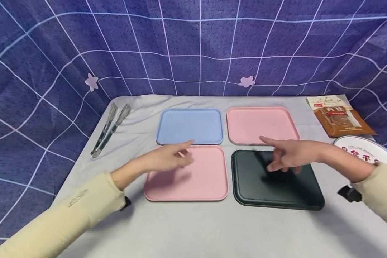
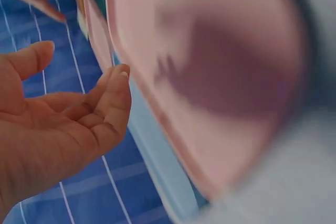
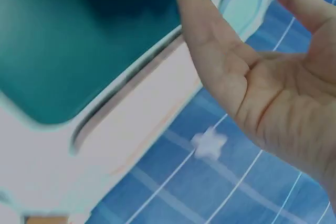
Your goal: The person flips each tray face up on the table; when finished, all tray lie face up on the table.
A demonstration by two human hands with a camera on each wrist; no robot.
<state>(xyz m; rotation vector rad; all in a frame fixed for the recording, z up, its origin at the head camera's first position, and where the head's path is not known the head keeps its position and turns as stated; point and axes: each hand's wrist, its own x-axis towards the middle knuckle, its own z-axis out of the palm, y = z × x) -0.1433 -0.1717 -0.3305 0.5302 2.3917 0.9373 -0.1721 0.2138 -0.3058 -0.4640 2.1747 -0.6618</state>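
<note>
My left hand (image 1: 168,157) hovers over the near pink tray (image 1: 193,182), its fingers loosely bent with nothing in them. In the left wrist view the palm of that hand (image 2: 63,114) shows bare, and its shadow falls on the tray. Above the dark green tray (image 1: 271,186) hangs my right hand (image 1: 291,154), index finger extended and the others loosely bent, holding nothing. The right wrist view shows this hand (image 3: 262,82) with a bare palm beside the green tray's edge. Behind these lie a blue tray (image 1: 190,125) and a far pink tray (image 1: 261,123).
Two pairs of tongs (image 1: 111,129) lie at the table's left edge. At the right sit a brown food packet (image 1: 340,116) and a white round lid or plate (image 1: 361,147) with red print, partly behind my right arm. A blue gridded curtain (image 1: 180,46) hangs behind the table.
</note>
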